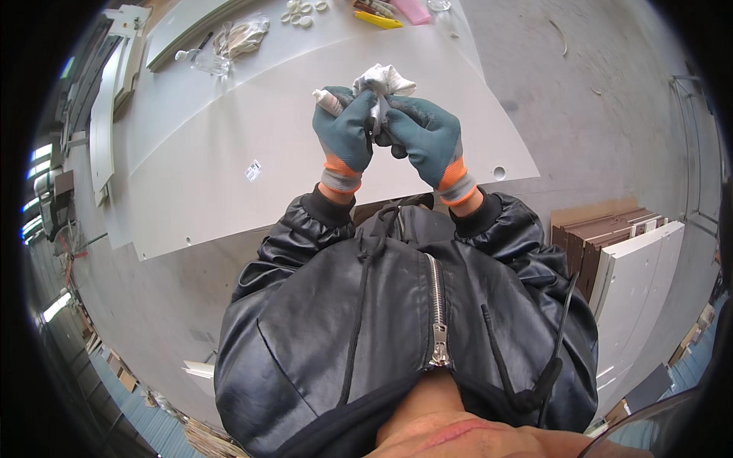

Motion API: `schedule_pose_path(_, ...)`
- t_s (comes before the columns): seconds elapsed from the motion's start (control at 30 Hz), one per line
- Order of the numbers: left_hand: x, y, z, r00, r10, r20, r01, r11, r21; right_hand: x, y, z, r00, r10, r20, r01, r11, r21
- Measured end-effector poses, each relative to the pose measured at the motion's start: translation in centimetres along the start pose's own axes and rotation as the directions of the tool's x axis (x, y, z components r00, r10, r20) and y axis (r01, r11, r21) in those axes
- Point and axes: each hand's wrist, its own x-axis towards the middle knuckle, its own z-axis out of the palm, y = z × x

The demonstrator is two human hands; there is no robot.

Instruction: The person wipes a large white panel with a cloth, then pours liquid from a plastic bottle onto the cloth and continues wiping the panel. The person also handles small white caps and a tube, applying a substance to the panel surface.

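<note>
Both my hands wear green-coated work gloves with orange and grey cuffs, and they are close together over a large white panel (252,145). A crumpled white cloth (384,79) is bunched between them, its upper folds standing above my fingers. My left hand (347,131) is closed around a small white tube or bottle (328,102), its narrow tip pointing up to the left. The fingers of that hand also pinch the cloth. My right hand (425,139) grips the cloth from the other side. Its fingertips are partly hidden.
At the far left of the table lie a clear plastic bottle (203,62) and a plastic bag (242,36). Several white round caps (298,14) and a yellow tool (378,20) lie farther back. Brown and white boards (611,244) are stacked at the right on the floor.
</note>
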Motion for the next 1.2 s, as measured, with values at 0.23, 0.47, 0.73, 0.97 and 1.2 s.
schedule_pose_path(0.23,-2.8,1.7,1.5,0.981,-0.18,-0.074,0.172,0.98,-0.097,-2.6,0.3,-1.8,0.999,-0.041,0.01,0.041,0.998,-0.05)
schedule_pose_path(0.47,-3.4,0.8,0.5,0.942,-0.247,-0.228,0.2,0.957,-0.212,-4.7,-0.2,-2.2,1.0,0.001,0.013,-0.001,0.998,-0.059)
schedule_pose_path(0.73,-3.1,2.3,-2.5,0.991,0.123,0.046,-0.131,0.906,0.403,-6.4,-0.4,-3.5,0.995,0.063,-0.076,-0.066,0.997,-0.043)
schedule_pose_path(0.97,-3.8,6.7,0.5,0.916,-0.359,0.178,0.397,0.752,-0.527,-5.7,0.5,-3.5,0.999,-0.018,-0.047,0.011,0.988,-0.155)
schedule_pose_path(1.2,-3.5,2.6,1.6,0.934,-0.326,0.145,0.357,0.841,-0.407,-3.6,3.3,-2.9,0.993,-0.11,-0.03,0.096,0.947,-0.308)
